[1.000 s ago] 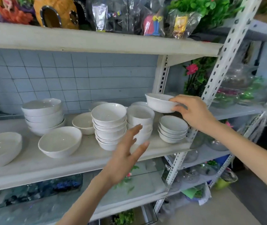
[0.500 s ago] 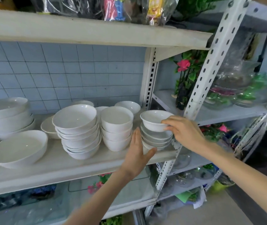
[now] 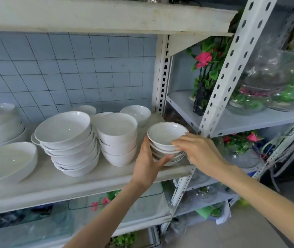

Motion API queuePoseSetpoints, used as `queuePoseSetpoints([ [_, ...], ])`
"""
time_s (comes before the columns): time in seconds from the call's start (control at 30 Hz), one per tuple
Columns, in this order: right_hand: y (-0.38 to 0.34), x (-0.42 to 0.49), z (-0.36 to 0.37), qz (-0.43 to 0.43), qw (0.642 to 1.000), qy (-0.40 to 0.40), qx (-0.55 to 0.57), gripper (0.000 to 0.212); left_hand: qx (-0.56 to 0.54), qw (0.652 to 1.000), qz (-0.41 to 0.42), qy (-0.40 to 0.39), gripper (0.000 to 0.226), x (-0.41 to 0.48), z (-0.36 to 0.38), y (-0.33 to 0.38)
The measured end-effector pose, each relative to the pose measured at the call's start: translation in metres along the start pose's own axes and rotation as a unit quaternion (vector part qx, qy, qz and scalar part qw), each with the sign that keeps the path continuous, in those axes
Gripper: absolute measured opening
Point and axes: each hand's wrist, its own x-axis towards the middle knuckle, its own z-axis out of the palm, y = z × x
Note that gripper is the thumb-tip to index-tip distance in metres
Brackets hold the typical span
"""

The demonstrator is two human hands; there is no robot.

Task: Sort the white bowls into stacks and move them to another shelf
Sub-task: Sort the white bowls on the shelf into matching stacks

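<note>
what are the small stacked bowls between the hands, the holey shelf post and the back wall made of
Small bowl stack: likely glazed ceramic or porcelain, glossy white with a thin darker rim line; melamine can't be ruled out.
Shelf post: white-painted metal, by its punched holes.
Back wall: pale blue tiles, probably ceramic, with dark grout lines.
</note>
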Motion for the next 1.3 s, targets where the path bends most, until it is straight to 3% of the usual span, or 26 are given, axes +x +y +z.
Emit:
queuePoseSetpoints([
  [0.43, 0.003, 0.000, 0.006, 0.020, 1.000, -0.005, 0.013, 0.050, -0.042, 0.999, -0.006, 0.004, 0.075, 0.001, -0.003, 0.001],
  [0.6, -0.005, 0.002, -0.005, 0.054, 0.996, -0.055, 0.049, 0.018, -0.028, 0.998, -0.005, -0.048, 0.086, -0.004, -0.010, 0.009],
  [0.73, -0.020, 0.011, -0.018, 0.105, 0.984, -0.086, 0.114, 0.037, 0.053, 0.995, 0.039, -0.079, 0.089, -0.025, -0.033, 0.017],
  [0.97, -0.072, 0.041, -0.014, 0.101, 0.974, -0.038, 0.199, 0.047, 0.097, 0.985, 0.132, 0.053, 0.053, -0.075, -0.114, 0.022],
  [1.13, -0.107, 0.069, 0.000, 0.082, 0.980, -0.051, 0.172, 0.049, 0.151, 0.963, 0.129, 0.184, 0.065, -0.088, -0.174, 0.018],
  [1.3, -0.129, 0.099, 0.011, 0.097, 0.980, -0.059, 0.163, 0.037, 0.154, 0.970, 0.041, 0.185, 0.087, -0.079, -0.217, 0.017],
])
